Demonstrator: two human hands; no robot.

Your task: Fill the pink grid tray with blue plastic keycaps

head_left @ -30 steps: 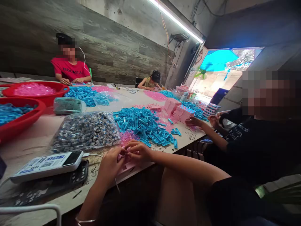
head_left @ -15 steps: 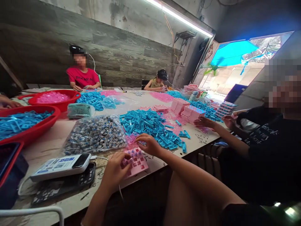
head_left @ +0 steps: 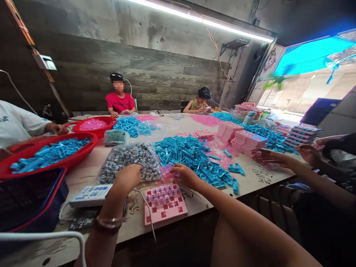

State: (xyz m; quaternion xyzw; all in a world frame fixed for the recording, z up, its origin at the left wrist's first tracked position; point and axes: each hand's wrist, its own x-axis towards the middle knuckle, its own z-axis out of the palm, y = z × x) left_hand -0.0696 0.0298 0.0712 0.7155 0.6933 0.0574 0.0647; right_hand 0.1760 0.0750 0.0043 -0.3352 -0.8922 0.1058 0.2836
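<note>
A pink tray [head_left: 166, 210] with square holes lies at the table's near edge, clear purple pieces filling several holes in its upper rows. My left hand [head_left: 128, 178] is over an open plastic bag [head_left: 125, 157] of small grey, white and blue parts, its fingers curled and mostly hidden from me. Above the tray, my right hand [head_left: 185, 175] has its fingers bent together at a small heap of clear pink pieces [head_left: 167, 171]; what they hold is too small to make out. A white cable [head_left: 148, 204] runs across the tray's left side.
Blue plastic pieces [head_left: 183, 152] are heaped beyond my right hand. Red basins [head_left: 90, 142] and a dark blue crate [head_left: 33, 196] stand left, near a white box [head_left: 90, 194]. Stacked pink trays [head_left: 247, 141] stand right, by a co-worker's hand [head_left: 271, 157]. Other people sit around the table.
My left hand has left the pink tray and moved up over the bag of small parts. My right hand stays by the pink pieces. The view has swung left.
</note>
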